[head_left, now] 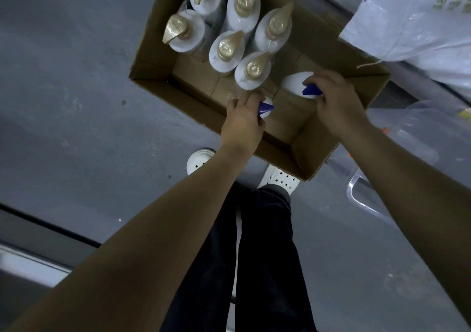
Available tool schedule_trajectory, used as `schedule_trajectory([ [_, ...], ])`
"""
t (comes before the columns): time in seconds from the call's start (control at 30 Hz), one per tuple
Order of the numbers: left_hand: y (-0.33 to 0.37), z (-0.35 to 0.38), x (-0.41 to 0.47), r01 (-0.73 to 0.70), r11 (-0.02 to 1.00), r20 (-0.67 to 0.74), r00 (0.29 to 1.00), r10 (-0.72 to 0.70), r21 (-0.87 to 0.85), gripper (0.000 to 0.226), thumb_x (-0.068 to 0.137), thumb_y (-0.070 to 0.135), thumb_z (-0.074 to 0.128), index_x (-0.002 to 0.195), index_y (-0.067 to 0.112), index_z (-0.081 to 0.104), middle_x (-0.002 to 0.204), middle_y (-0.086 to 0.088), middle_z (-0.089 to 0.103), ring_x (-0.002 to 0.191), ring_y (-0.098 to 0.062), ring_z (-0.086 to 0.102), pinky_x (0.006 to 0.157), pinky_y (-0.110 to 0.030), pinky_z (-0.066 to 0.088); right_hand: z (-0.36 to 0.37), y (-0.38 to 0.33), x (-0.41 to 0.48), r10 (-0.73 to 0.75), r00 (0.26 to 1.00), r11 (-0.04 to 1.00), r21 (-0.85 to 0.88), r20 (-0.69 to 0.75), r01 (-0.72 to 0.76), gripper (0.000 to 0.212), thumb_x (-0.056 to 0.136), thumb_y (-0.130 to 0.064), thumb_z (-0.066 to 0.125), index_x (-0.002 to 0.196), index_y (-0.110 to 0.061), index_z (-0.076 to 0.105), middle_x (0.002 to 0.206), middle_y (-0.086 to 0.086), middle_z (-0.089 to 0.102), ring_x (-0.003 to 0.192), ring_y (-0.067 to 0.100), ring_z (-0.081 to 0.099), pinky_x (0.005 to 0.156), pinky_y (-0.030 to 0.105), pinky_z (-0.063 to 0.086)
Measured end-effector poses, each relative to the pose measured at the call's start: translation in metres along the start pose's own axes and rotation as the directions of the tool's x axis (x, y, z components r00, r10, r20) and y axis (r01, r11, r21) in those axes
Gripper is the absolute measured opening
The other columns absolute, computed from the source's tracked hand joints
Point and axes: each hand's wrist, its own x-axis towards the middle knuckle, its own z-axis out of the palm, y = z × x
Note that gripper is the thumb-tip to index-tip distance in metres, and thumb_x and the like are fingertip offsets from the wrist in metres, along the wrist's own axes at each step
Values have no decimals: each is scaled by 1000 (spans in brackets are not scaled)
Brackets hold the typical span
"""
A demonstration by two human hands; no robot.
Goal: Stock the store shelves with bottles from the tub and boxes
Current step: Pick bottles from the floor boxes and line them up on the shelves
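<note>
An open cardboard box [153,61] stands on the grey floor below me. Several white pump bottles with gold heads [226,51] stand upright in its far half. Near the box's front wall my left hand [242,122] grips the top of a white bottle with a purple pump [266,107]. To the right, my right hand [336,102] grips the purple pump of a second white bottle [295,84]. Both purple-topped bottles are inside the box and mostly hidden by my hands.
A white plastic bag [418,20] lies at the upper right beside the box. A clear plastic tub [402,137] sits right of the box, partly under my right arm. My white shoes [279,178] stand just in front of the box.
</note>
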Motion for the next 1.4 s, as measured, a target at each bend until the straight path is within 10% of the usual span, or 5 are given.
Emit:
schedule_trajectory([
  [0.33,-1,-7,5,65,993,-39,997,-69,-95,48,81,9,74,124,9,54,127,-9,53,119,-23,51,98,-29,45,-13,-8,14,66,998,987,-146,6,-65,56,90,-7,65,142,-10,44,144,15,42,133,31,42,110,41,38],
  [0.7,60,-98,-93,-151,947,-309,949,59,-283,38,76,10,78,111,5,65,108,-9,58,98,-14,53,83,-4,39,-74,-56,-121,91,916,969,248,-390,10,46,89,-14,67,132,-8,53,133,13,54,123,29,47,100,28,39],
  [0.97,171,-265,-198,-335,883,-364,908,209,-329,44,82,28,70,121,8,63,113,-10,57,108,-25,52,95,-31,43,-222,-147,-264,-8,855,932,306,-518,194,34,93,-19,57,123,-4,55,116,15,53,102,14,48,89,13,37],
  [1.2,268,-426,-290,-591,686,-503,784,363,-425,32,83,18,72,112,8,64,99,6,48,92,12,51,86,-8,38,-355,-235,-375,-50,743,843,371,-667,389,34,98,-21,52,130,-9,46,108,-10,54,88,-2,50,80,13,40],
  [1.4,349,-537,-347,-822,513,-635,537,555,-247,28,88,26,63,113,15,61,98,12,45,92,12,47,87,-6,34,-462,-285,-449,-113,516,787,240,-849,568,28,101,-17,48,128,-12,44,103,-22,54,85,1,51,77,5,37],
])
